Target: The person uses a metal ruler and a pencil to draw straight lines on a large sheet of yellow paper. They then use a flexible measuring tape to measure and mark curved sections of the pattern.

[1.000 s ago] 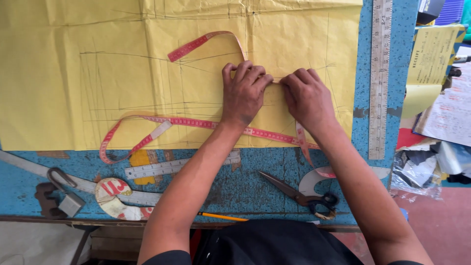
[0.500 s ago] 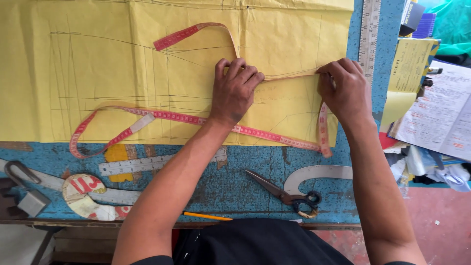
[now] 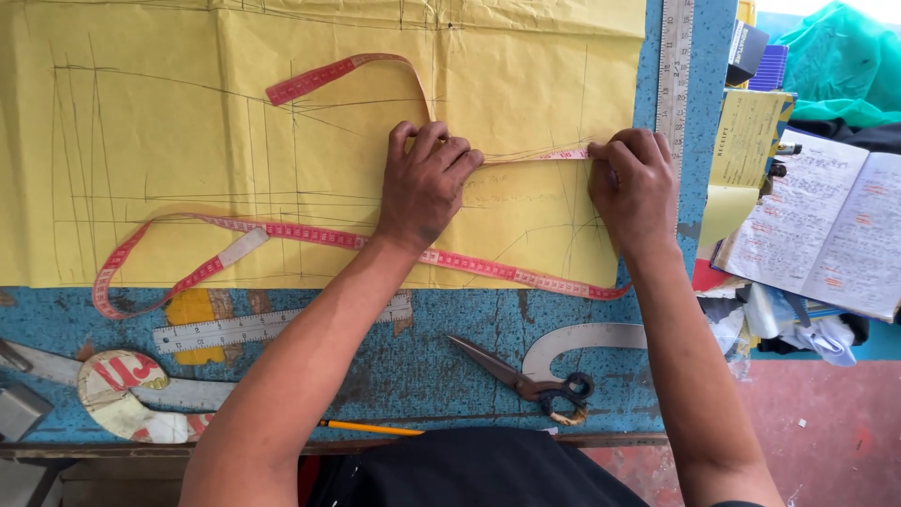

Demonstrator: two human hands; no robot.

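Blue table carries yellow paper marked with pencil lines; an open notebook and yellow pad lie at its right edge. Left hand presses curled fingers on the tape. Right hand pinches the tape's stretched part, pulled taut between the 2 hands. Scissors lie below.

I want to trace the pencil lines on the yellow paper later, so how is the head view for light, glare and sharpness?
Head view: even, soft daylight on the yellow paper, no glare, pencil lines faint but sharp; only slight shadow under the left hand and right hand; top right corner washes out bright; straight ruler leans slightly, hinting at wide-angle distortion.
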